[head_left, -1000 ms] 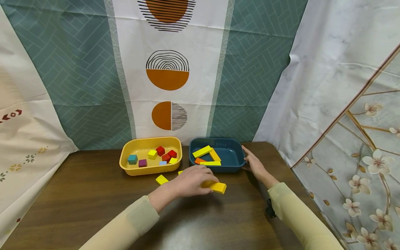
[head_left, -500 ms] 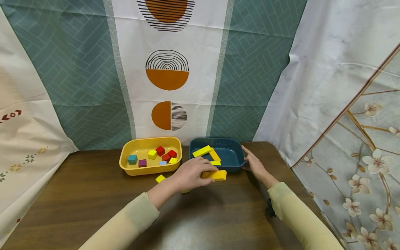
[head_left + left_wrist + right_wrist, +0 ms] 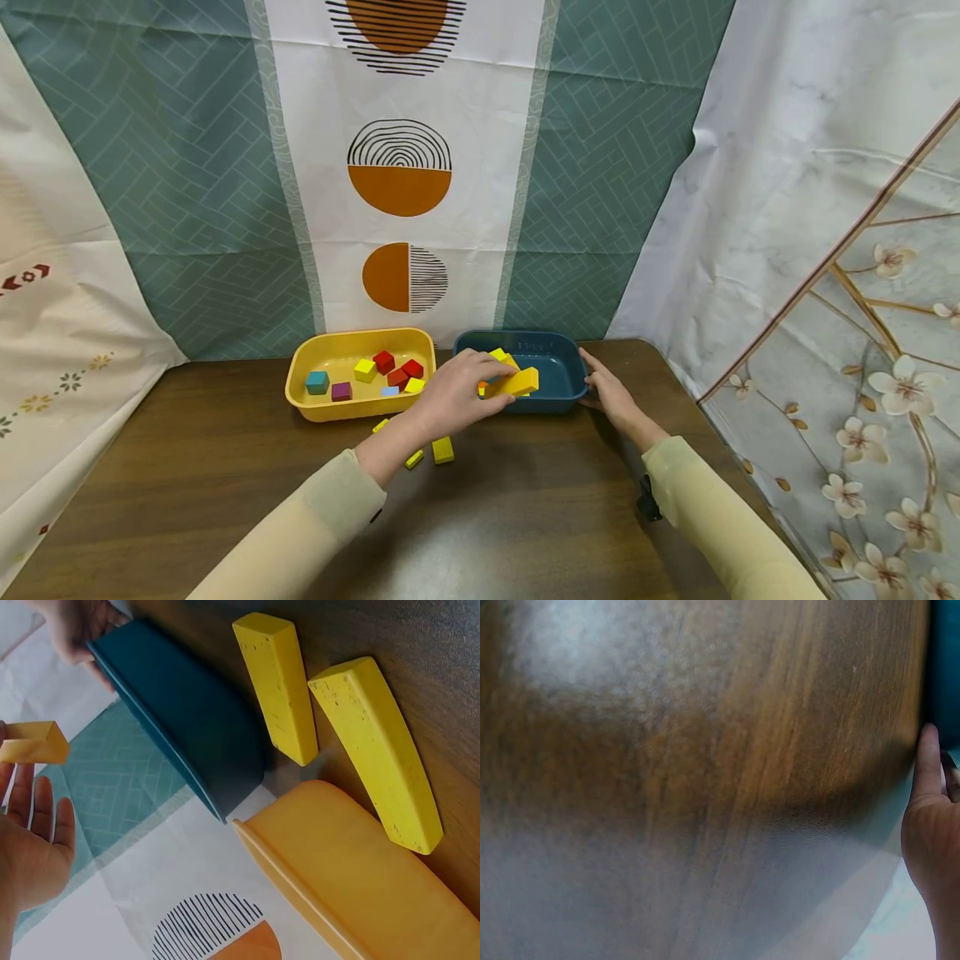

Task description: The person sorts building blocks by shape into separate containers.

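Note:
My left hand point(image 3: 456, 390) pinches a yellow-orange rectangular block point(image 3: 519, 382) between thumb and fingers, over the front left part of the blue bin point(image 3: 551, 407). In the left wrist view the block point(image 3: 37, 742) juts out past the fingertips, apart from the bin wall point(image 3: 176, 705). Several yellow and orange blocks inside the bin are partly hidden behind the hand. My right hand point(image 3: 613, 396) rests with extended fingers against the bin's right end; the right wrist view shows this hand point(image 3: 934, 832) at the bin's edge point(image 3: 945, 675).
Left of the blue bin stands a yellow bin point(image 3: 360, 411) with several small cubes, red, yellow, teal, purple and light blue. Loose yellow blocks lie on the brown table point(image 3: 525, 517), one point(image 3: 442, 450) in front of the bins, others partly behind the left arm. Patterned curtains hang behind and beside.
My left hand has lifted the yellow-orange block from low over the table and carried it forward to the blue bin. The right hand has stayed at the bin's end.

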A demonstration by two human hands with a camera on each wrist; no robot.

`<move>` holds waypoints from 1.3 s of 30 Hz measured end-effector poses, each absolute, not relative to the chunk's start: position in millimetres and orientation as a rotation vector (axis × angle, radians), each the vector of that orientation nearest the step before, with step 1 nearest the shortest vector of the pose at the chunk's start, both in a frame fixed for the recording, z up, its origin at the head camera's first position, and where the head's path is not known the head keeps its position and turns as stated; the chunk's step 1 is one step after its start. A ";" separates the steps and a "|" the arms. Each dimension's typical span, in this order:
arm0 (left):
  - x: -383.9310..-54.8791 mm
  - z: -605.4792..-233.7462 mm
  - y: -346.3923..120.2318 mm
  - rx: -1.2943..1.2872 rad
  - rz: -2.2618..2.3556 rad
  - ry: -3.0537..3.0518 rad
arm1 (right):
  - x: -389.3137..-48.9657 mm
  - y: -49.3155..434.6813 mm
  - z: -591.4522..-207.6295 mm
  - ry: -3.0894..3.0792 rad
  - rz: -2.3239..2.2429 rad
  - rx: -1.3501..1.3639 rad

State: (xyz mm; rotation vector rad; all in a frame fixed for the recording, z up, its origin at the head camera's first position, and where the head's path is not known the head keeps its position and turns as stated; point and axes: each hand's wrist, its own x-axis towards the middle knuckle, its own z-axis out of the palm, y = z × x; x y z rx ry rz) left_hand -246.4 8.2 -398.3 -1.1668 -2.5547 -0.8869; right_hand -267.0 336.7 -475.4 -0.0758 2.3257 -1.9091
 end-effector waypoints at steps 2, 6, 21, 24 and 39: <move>-249.2 -398.7 7.8 -1.141 -0.874 -2.551 | -270.7 339.6 -482.9 2.352 -1.896 -0.079; -255.1 -399.1 6.3 -1.088 -0.865 -2.539 | -278.5 345.2 -498.1 2.412 -1.864 -0.093; -274.8 -388.7 3.8 -0.953 -0.870 -2.594 | -268.7 337.3 -475.8 2.332 -1.914 -0.079; -278.3 -388.2 4.9 -0.941 -0.863 -2.592 | -272.7 339.3 -484.3 2.360 -1.901 -0.083; -288.9 -390.6 10.3 -0.854 -0.853 -2.649 | -278.8 344.1 -498.2 2.412 -1.871 -0.094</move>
